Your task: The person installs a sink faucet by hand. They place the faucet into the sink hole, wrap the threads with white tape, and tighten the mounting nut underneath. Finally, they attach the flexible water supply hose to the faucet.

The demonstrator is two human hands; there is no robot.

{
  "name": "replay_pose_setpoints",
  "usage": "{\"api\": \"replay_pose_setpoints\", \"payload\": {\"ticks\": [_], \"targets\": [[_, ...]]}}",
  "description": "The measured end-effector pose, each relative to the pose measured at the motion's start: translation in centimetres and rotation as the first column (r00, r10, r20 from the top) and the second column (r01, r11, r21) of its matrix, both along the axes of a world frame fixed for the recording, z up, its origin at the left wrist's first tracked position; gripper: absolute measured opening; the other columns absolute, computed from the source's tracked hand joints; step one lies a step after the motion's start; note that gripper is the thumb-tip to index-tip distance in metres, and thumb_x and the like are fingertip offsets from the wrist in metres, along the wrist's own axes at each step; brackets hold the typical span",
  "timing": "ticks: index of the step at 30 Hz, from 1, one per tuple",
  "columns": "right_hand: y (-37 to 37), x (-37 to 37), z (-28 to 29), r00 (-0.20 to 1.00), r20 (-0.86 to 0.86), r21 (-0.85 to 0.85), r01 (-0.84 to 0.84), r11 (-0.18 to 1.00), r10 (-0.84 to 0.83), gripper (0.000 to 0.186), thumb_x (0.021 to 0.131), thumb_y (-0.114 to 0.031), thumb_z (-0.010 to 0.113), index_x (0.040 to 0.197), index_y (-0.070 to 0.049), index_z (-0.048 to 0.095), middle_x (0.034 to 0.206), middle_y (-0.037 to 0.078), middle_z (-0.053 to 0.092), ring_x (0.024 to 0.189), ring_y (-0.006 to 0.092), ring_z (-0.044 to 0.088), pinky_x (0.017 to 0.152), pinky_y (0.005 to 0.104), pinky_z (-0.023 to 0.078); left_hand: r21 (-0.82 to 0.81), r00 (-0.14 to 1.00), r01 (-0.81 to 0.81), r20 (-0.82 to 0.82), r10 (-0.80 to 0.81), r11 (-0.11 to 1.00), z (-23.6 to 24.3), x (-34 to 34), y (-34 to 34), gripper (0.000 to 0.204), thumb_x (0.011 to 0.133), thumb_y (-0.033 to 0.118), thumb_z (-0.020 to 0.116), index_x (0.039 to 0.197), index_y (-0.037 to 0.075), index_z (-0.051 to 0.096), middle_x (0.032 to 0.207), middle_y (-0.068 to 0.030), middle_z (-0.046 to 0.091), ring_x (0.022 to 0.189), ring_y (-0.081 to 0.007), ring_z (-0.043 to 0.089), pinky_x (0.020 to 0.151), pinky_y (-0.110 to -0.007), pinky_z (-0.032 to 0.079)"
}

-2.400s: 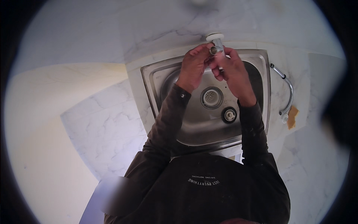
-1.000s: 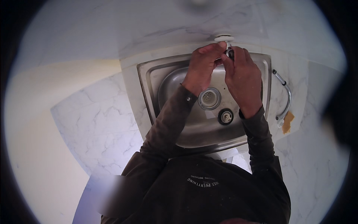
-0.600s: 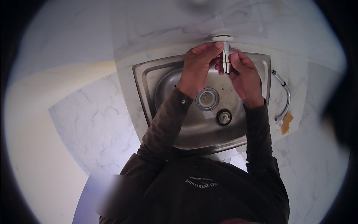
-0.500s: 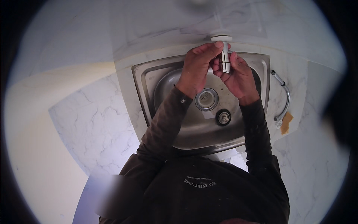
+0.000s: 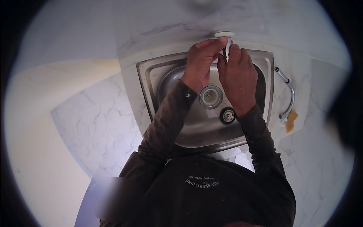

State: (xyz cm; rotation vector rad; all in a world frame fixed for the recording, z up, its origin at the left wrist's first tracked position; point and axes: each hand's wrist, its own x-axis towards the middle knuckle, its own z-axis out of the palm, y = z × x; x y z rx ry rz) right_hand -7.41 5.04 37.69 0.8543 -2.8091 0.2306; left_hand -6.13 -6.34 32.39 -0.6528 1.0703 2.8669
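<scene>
A chrome tap fitting sticks out from a white round flange on the wall above a steel sink. My left hand is closed on it, thumb near the flange. My right hand curls over its front end from the right, back uppermost, hiding much of the fitting and some fingertips. Below my hands, the sink holds a drain strainer and a round black-rimmed stopper, which sits beside my right wrist.
On the marble-patterned counter, right of the sink, lie a curved chrome spout and a torn brown scrap. The marbled wall runs behind the sink. My dark-sleeved arms cross the sink's front edge.
My right hand has turned from thumb uppermost at the fitting's side to back uppermost over its end, covering more of it. My left hand stays on the fitting.
</scene>
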Motion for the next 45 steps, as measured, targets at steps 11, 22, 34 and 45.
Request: {"api": "replay_pose_setpoints", "payload": {"ticks": [11,22,34,45], "targets": [[3.1,-2.5,-4.8,0.034,0.544,-0.414,0.88,0.233,0.839,0.041,0.103,-0.036,0.057,0.123,0.001,0.057,0.095,0.008,0.067,0.084,0.0213,0.067,0.071,0.0335,0.054,-0.007,0.992,0.116,-0.038,-0.117,0.993,-0.3,0.3,-2.0,0.028,0.096,0.026,0.069,0.104,0.0,0.073,0.088,-0.0029,0.07,0.068,-0.0106,0.058,0.066,-0.027,0.047],[-1.7,0.2,2.6,0.996,0.08,0.145,0.028,0.989,-0.04,0.049,0.093,-0.049,0.066,0.082,-0.002,0.058,0.073,0.013,0.063,0.065,0.0267,0.068,0.053,0.0365,0.054,0.17,1.0,0.029,-0.016,-0.027,0.985,-1.4,4.3,-1.4,0.035,0.1,0.018,0.049,0.127,0.0,0.06,0.117,-0.0131,0.068,0.105,-0.0203,0.065,0.092,-0.036,0.053],[-0.2,-3.9,1.5,0.899,0.427,-0.068,-0.079,0.995,0.1,0.041,0.097,-0.039,0.059,0.083,0.0,0.062,0.076,0.012,0.068,0.057,0.0236,0.066,0.051,0.0332,0.051,-0.031,0.989,0.147,0.027,-0.146,0.989,-4.3,8.4,0.6,0.03,0.102,0.017,0.048,0.124,0.002,0.061,0.12,-0.0116,0.069,0.101,-0.0196,0.066,0.09,-0.034,0.051],[-0.5,-2.0,-5.8,-0.217,0.769,-0.464,0.457,0.759,0.601,0.048,0.108,-0.041,0.042,0.113,0.002,0.061,0.082,0.009,0.067,0.074,0.0157,0.064,0.065,0.0276,0.05,-0.17,0.994,0.082,0.089,-0.068,0.982,-5.0,8.9,-1.8,0.027,0.101,0.012,0.047,0.121,0.002,0.062,0.114,-0.009,0.07,0.093,-0.0151,0.066,0.082,-0.029,0.052]]}}
